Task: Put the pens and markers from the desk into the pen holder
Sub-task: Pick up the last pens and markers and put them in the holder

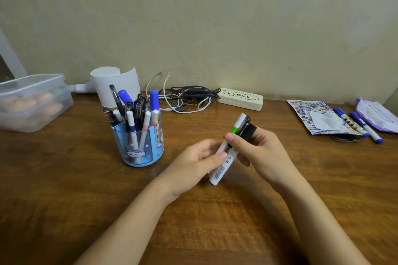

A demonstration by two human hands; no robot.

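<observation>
A blue translucent pen holder (141, 146) stands left of centre on the wooden desk, packed with several pens and markers. Over the desk's middle, both hands hold a small bundle of markers: a white marker with a green band (228, 149) and a black marker (245, 128) behind it. My left hand (193, 163) pinches the white marker's lower part. My right hand (258, 153) grips the bundle's upper part. Two blue-capped markers (361, 125) lie at the far right of the desk.
A clear plastic box (32, 101) sits at the far left. White paper roll (116, 84), tangled cables (183, 97) and a cream case (241, 99) line the wall. A patterned sheet (310, 112) and a purple pouch (379, 116) lie at the right.
</observation>
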